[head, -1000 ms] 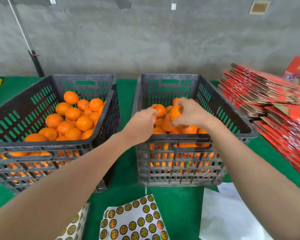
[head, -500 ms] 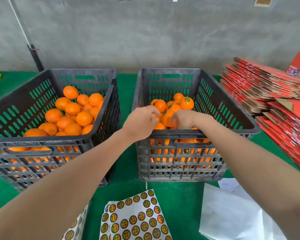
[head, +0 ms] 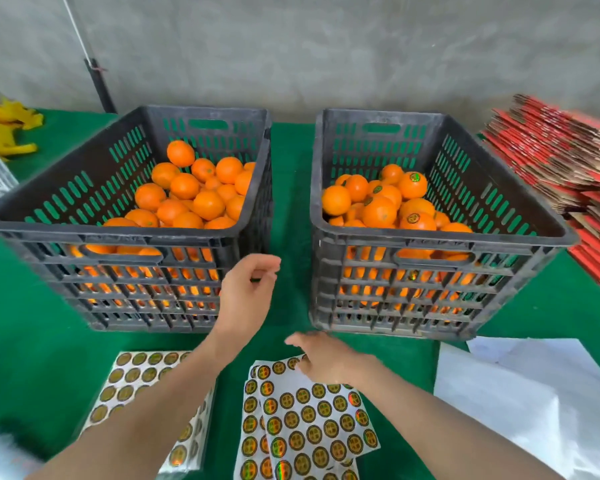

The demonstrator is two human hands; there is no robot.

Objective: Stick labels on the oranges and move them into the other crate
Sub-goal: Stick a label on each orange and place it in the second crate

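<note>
- On the green cloth, nearest the person, the label sheet lies overlapping other sheets. The right hand reaches over its far edge with fingers nearly straight. No label shows pinched, though blur hides the fingertips.
- Peeling one label looks to be the step in hand. It is best to lift a single round sticker by its rim and keep the sheet flat, so its neighbours do not curl up with it.
- Between the crates the left hand hovers with fingers loosely curled, holding nothing. It seems well placed to fetch a bare fruit.
- The unlabelled oranges are piled in the left crate. The labelled oranges sit among others in the right crate.
- The label should be pressed onto smooth skin and rubbed down, and the fruit then set in gently, not dropped.
- Further out lie a second sheet at the left, white paper at the right, and red cartons stacked beyond.
</note>
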